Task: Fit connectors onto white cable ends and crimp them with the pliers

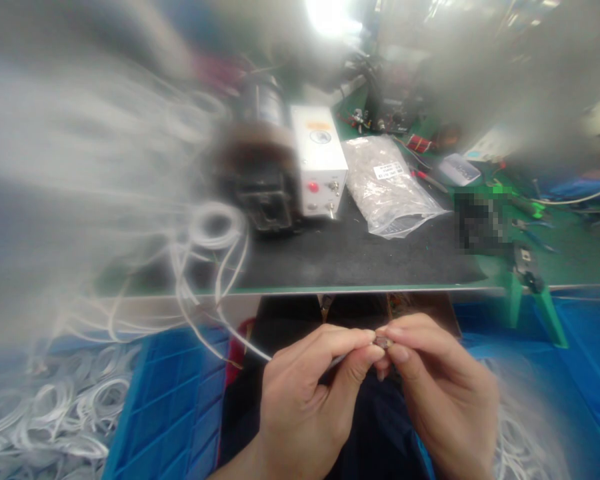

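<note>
My left hand [315, 387] is closed in front of my lap, with a white cable [253, 348] running into it from the left. Its thumb and forefinger pinch near a small brownish connector [382, 342]. From the other side, the fingertips of my right hand [445, 387] grip the same small piece. The fingers cover most of it, so its exact shape and the cable's tip are hidden. A coil of the white cable [214, 225] lies at the table's left edge, with loose lengths hanging over.
On the black mat [325, 257] stand a white control box [319, 160] and a dark machine [265, 180]. A clear bag [387, 187] of small pieces lies beside them. Green-handled pliers [527, 273] hang over the right edge. Blue crates [173, 400] with coiled cables flank my lap.
</note>
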`<state>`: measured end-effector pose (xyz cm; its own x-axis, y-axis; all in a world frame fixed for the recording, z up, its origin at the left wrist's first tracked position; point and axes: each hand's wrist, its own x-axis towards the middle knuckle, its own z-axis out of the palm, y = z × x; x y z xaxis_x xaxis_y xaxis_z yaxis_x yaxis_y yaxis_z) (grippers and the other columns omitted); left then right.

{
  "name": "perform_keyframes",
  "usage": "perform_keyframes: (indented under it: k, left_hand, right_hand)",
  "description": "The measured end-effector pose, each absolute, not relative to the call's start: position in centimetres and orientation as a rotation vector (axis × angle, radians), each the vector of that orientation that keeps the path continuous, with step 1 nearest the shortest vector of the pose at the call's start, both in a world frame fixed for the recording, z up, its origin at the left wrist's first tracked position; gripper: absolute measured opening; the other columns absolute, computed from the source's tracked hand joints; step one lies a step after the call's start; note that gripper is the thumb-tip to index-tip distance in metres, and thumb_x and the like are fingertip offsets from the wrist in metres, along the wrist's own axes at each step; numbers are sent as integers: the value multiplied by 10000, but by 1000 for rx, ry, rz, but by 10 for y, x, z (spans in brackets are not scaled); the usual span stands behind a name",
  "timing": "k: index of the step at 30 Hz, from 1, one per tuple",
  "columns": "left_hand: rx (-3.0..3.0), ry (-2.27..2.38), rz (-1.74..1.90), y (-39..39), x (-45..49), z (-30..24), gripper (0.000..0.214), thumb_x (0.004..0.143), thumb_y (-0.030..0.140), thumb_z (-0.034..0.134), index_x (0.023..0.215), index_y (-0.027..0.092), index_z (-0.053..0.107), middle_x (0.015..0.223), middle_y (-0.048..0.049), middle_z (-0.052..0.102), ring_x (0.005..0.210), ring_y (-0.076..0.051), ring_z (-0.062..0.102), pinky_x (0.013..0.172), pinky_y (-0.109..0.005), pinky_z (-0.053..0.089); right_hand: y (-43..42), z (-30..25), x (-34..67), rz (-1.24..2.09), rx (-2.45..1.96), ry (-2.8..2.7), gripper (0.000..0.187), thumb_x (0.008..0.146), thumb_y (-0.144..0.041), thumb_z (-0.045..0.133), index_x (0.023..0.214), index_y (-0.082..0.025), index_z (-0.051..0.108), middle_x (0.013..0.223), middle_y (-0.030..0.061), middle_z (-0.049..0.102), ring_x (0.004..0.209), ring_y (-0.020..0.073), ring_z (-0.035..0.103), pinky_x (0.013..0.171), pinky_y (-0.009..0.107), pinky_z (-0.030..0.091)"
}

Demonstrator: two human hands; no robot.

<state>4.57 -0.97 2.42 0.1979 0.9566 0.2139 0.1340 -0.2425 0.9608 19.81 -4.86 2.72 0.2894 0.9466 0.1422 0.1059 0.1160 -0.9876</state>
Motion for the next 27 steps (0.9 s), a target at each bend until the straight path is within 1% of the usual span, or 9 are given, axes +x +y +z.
perform_keyframes:
  k: [4,9,15,18,23,25,27]
  left_hand:
    - [1583,1085,1182,-10,44,23,194,955,99,805,1052,267,811,872,51,852,706,-120,789,722,-197,635]
    - [1610,1091,1204,-11,43,22,187,950,115,826,1062,265,808,891,63,860,718,-93,791,738,-157,624]
    - [1608,1080,1200,-11,42,22,231,939,87,835,1063,277,789,899,92,858,732,-75,796,759,-135,620]
    - [1599,1035,1189,-10,40,22,218,951,89,825,1058,277,796,930,94,863,766,-70,809,753,-123,615]
    - [1638,1049,1204,-8,39,22,214,950,82,825,1030,279,794,938,102,861,796,-63,810,787,-113,605]
    - [1674,1069,1211,-7,39,22,205,935,106,850,1030,279,796,947,99,866,792,-67,810,793,-115,603]
    - [1687,1111,1202,-6,40,23,187,922,153,875,1027,287,798,935,102,867,766,-74,808,795,-123,606]
  right_hand:
    - [-48,28,198,841,-1300,-1095,232,989,-101,765,1067,-302,852,988,31,773,737,149,726,634,266,657]
    - [-49,29,198,862,-1316,-1069,221,989,-120,771,1051,-316,853,1025,32,784,775,161,760,646,260,682]
    - [-49,31,198,882,-1340,-1057,221,994,-123,770,1050,-323,844,1050,17,790,763,146,776,659,234,693]
    - [-49,30,199,866,-1355,-1098,232,1000,-122,764,1059,-333,840,1070,16,788,810,156,780,676,243,692]
    - [-52,30,203,850,-1353,-1182,262,1001,-110,761,1095,-343,835,1097,7,801,914,167,780,727,244,679]
    - [-51,30,204,823,-1364,-1215,262,998,-111,767,1099,-343,835,1099,5,812,969,173,771,762,240,668]
    - [-49,31,204,809,-1382,-1246,249,1000,-118,770,1098,-338,837,1081,4,817,976,171,760,775,236,656]
